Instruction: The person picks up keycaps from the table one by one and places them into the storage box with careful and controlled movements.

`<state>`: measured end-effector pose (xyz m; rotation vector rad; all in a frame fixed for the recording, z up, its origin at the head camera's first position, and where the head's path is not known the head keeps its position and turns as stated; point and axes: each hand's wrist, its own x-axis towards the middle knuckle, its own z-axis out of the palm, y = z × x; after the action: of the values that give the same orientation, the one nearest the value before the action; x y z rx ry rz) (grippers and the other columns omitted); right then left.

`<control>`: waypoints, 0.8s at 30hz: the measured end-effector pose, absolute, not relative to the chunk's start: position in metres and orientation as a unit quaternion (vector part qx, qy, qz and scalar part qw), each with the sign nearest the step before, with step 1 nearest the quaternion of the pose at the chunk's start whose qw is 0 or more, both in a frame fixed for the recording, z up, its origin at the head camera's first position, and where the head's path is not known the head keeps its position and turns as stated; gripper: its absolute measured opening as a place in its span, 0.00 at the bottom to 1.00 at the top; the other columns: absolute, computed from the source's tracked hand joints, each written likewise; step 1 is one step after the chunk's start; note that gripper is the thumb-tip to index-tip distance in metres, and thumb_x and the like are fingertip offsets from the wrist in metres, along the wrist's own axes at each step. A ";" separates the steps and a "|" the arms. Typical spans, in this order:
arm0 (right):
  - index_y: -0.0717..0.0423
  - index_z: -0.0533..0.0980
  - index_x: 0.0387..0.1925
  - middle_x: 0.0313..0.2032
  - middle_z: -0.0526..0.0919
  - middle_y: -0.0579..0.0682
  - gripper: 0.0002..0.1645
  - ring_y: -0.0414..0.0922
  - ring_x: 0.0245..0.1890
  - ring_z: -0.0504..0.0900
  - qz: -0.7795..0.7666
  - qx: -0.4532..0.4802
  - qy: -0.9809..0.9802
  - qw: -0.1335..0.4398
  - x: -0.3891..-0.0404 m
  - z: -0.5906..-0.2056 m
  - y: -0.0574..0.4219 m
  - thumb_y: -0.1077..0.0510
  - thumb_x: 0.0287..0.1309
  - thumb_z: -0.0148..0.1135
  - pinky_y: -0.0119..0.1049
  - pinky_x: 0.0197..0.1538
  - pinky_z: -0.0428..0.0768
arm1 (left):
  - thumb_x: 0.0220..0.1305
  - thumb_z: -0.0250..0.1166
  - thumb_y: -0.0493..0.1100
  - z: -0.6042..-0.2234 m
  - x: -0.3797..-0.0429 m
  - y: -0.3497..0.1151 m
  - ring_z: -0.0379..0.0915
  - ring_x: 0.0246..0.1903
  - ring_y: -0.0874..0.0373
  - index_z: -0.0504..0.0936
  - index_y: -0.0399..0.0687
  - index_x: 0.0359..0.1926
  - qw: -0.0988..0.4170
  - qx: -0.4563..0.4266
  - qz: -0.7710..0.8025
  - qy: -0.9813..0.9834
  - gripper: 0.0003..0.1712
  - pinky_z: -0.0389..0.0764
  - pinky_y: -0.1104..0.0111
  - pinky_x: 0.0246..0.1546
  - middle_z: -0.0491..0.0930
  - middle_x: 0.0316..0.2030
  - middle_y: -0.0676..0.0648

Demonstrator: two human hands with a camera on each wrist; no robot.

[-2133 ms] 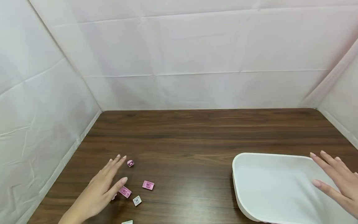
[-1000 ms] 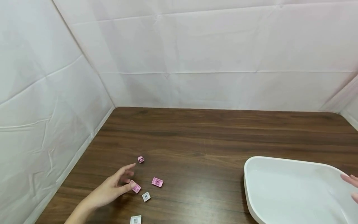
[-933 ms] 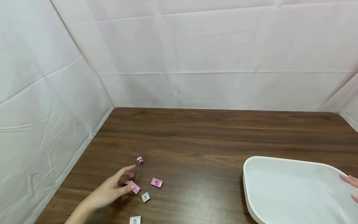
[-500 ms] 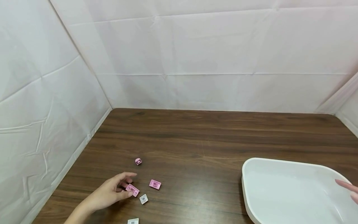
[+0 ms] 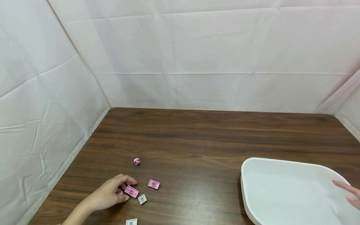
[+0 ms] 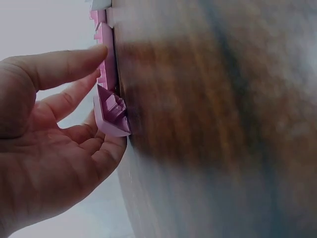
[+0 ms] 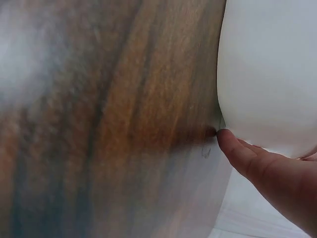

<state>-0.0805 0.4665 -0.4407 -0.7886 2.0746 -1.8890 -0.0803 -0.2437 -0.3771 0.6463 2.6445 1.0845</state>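
My left hand [image 5: 108,193] is down at the table with its fingers curled round a pink rectangular plastic piece [image 5: 131,191]. Its thumb lies at the near side of that piece and the index finger at the far side. A second, smaller pink piece [image 6: 111,111], hollow with ribs inside, sits by the curled fingers in the left wrist view. Just right of the hand lies a small white square piece [image 5: 142,199]. My right hand [image 5: 350,193], partly out of frame, has straight fingers at the right rim of a white tray [image 5: 251,212]; it holds nothing visible.
Another pink rectangle [image 5: 153,184] lies to the right of the left hand. Beyond the hand is a small rounded pink piece [image 5: 137,161]. A white piece [image 5: 131,222] is cut by the bottom edge. White sheets [image 5: 197,62] wall the dark wooden table [image 5: 197,134].
My left hand has come down from spread above the pieces and curled round the pink rectangle, which has turned slightly. The right hand has drawn partly out of the head view.
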 end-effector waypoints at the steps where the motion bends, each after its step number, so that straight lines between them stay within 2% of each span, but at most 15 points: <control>1: 0.29 0.62 0.62 0.49 0.75 0.30 0.39 0.31 0.40 0.79 -0.647 -0.292 0.694 0.120 -0.082 -0.443 0.469 0.72 0.66 0.22 0.23 0.34 0.76 | 0.49 0.67 0.34 -0.377 -0.081 -0.243 0.66 0.34 0.64 0.76 0.46 0.44 0.103 0.222 0.364 0.899 0.19 0.70 0.74 0.30 0.73 0.38 0.52; 3: 0.34 0.59 0.65 0.52 0.73 0.29 0.40 0.30 0.40 0.78 -0.614 -0.319 0.719 0.066 -0.083 -0.449 0.471 0.75 0.64 0.26 0.21 0.33 0.75 | 0.49 0.67 0.34 -0.378 -0.082 -0.243 0.66 0.34 0.64 0.77 0.46 0.42 0.099 0.227 0.356 0.901 0.17 0.70 0.74 0.30 0.73 0.37 0.53; 7: 0.43 0.53 0.68 0.59 0.65 0.29 0.42 0.26 0.46 0.74 -0.555 -0.383 0.739 -0.006 -0.088 -0.459 0.478 0.79 0.59 0.35 0.15 0.37 0.70 | 0.48 0.67 0.33 -0.379 -0.082 -0.242 0.66 0.33 0.65 0.78 0.48 0.39 0.094 0.228 0.344 0.906 0.14 0.70 0.74 0.29 0.72 0.35 0.55; 12: 0.47 0.47 0.70 0.61 0.64 0.30 0.44 0.28 0.50 0.72 -0.578 -0.416 0.701 0.033 -0.090 -0.461 0.484 0.82 0.57 0.35 0.16 0.41 0.71 | 0.48 0.67 0.32 -0.379 -0.082 -0.242 0.65 0.32 0.66 0.78 0.48 0.37 0.091 0.230 0.341 0.907 0.13 0.70 0.74 0.28 0.71 0.33 0.56; 17: 0.44 0.46 0.70 0.62 0.63 0.33 0.43 0.30 0.51 0.73 -0.631 -0.403 0.658 0.086 -0.085 -0.454 0.477 0.80 0.60 0.29 0.20 0.42 0.74 | 0.49 0.67 0.33 -0.380 -0.082 -0.243 0.65 0.30 0.67 0.78 0.48 0.36 0.082 0.241 0.336 0.907 0.12 0.69 0.74 0.27 0.71 0.31 0.57; 24: 0.43 0.49 0.70 0.65 0.56 0.29 0.44 0.25 0.50 0.70 -0.632 -0.358 0.686 0.056 -0.075 -0.445 0.465 0.82 0.58 0.27 0.19 0.39 0.74 | 0.51 0.67 0.35 -0.380 -0.083 -0.242 0.65 0.29 0.67 0.79 0.48 0.36 0.074 0.253 0.332 0.906 0.09 0.70 0.74 0.27 0.73 0.30 0.57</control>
<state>-0.0753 0.4653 -0.4454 -1.0852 2.0807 -1.9166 -0.0834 -0.2417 -0.3801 0.7607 2.7185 0.9972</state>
